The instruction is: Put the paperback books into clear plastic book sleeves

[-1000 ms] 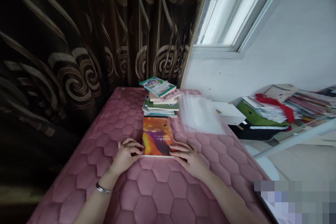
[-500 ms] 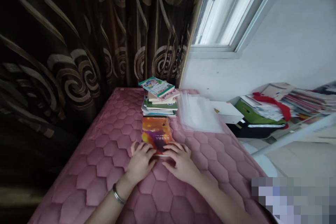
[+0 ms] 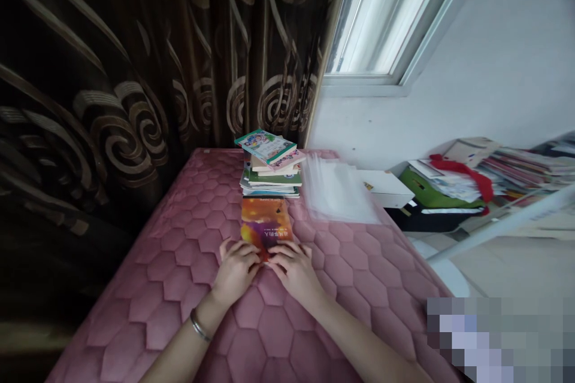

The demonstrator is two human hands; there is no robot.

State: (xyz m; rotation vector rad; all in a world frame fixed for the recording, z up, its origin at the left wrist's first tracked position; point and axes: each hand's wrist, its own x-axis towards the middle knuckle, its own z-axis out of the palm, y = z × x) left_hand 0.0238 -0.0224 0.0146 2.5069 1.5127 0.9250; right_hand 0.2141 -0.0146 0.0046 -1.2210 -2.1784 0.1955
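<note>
A paperback book (image 3: 265, 221) with an orange and purple cover lies flat on the pink quilted surface, its title upside down to me. My left hand (image 3: 237, 266) grips the near left corner, fingers bent over the cover and thumb at the near edge. Close beside it, my right hand (image 3: 294, 266) holds the near edge the same way, fingertips on the cover. The two hands almost meet at the middle of that edge. They hide the book's near corners. A metal bangle (image 3: 197, 324) circles my left wrist.
Just beyond the book stands a stack of books (image 3: 272, 173), its top one turned askew. Clear plastic sleeves (image 3: 336, 191) lie right of it. A white box (image 3: 389, 188) and piled papers (image 3: 449, 179) are farther right. Dark patterned curtains (image 3: 148, 72) hang behind.
My right hand has slid left along the near edge, closer to my left hand, and its thumb has come up to the book. The book stays flat; the view has shifted slightly.
</note>
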